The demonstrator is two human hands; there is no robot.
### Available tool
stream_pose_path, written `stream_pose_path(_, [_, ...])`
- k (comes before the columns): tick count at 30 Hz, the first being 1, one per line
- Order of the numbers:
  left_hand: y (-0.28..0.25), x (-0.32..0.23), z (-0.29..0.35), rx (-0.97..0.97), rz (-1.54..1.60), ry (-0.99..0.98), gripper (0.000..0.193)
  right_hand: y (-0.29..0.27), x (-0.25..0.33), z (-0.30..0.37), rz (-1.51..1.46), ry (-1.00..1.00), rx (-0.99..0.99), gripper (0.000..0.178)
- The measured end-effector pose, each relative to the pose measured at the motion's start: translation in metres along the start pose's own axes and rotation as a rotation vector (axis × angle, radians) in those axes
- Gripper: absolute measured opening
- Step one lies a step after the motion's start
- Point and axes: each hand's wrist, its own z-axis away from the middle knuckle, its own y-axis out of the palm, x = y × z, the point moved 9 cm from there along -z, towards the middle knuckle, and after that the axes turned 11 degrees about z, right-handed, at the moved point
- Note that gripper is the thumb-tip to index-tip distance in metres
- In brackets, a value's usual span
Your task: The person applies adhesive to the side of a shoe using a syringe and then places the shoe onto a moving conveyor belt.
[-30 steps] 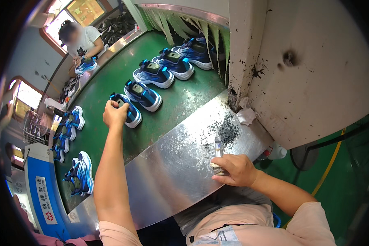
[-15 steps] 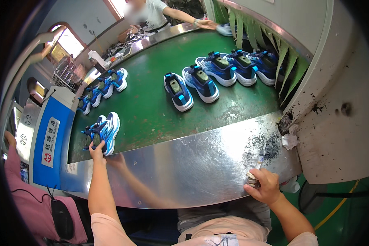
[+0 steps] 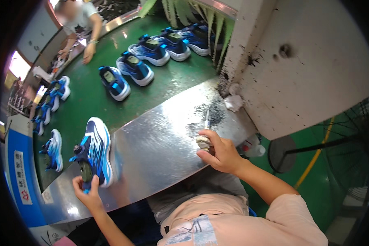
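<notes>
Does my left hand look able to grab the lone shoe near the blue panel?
Probably not: the left hand already holds another shoe. Otherwise, the lone shoe looks close, with open green surface beside it.

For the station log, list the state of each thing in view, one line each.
Held shoe: on its side, sole facing right
Left hand: gripping the shoe's heel
Right hand: closed around small tool
Row of five shoes: upright
Single shoe at left: on its side
Curtain: hanging in strips
White wad: crumpled
Metal counter: strewn with dark bits

Rightmost shoe (image 3: 198,39) partly behind strips (image 3: 210,25)
</notes>
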Motion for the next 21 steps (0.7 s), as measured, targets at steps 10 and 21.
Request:
stream_pose_path(10, [0.08,-0.171,0.01,0.641,-0.314,0.673,0.07,-0.048,-0.044,0.018,-1.079,0.542,-0.114,0.036])
stream_pose_path(21, [0.116,-0.151,0.058,0.656,-0.123,0.631,0.027,-0.035,-0.032,0.014,-0.461,0.457,-0.046,0.033])
